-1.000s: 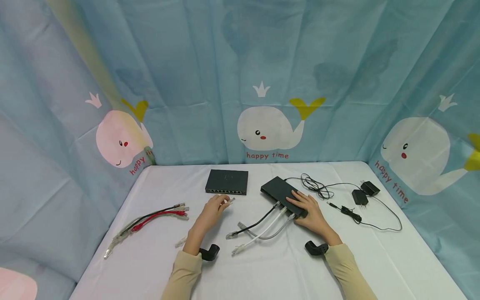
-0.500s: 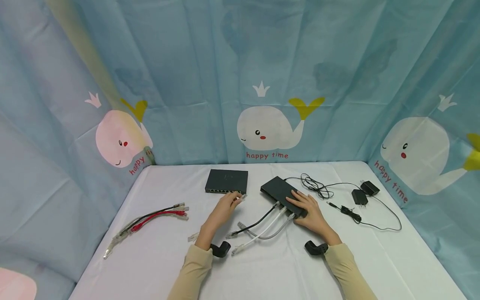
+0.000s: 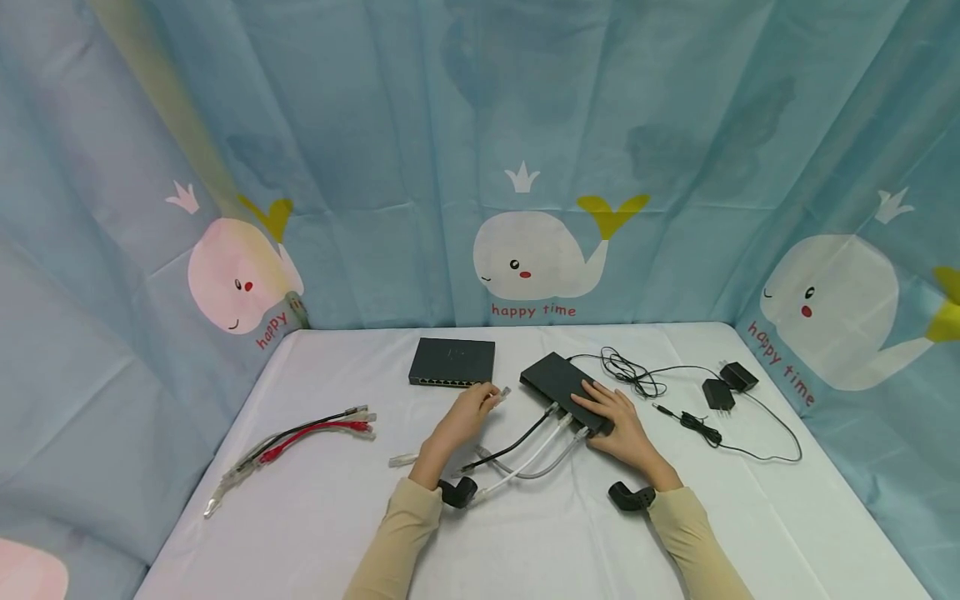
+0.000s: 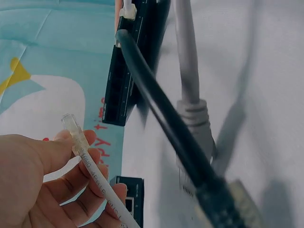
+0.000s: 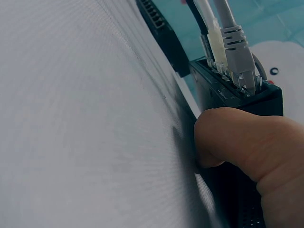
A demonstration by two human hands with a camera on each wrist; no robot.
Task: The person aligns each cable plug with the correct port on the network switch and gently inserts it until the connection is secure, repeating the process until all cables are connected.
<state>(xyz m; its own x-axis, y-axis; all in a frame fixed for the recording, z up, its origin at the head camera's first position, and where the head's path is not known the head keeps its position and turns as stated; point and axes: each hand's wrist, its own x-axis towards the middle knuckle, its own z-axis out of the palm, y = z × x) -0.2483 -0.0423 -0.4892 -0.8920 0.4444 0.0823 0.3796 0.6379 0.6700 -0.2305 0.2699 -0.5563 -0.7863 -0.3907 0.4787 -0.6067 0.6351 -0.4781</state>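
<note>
White network cable, above the tabletop toward its far edge: left hand pinching the plug, right hand gripping the cabled switch, insertion best squared to a free port.

There are two switches, two adapters, three plugged cables (one black) and one held cable.
</note>
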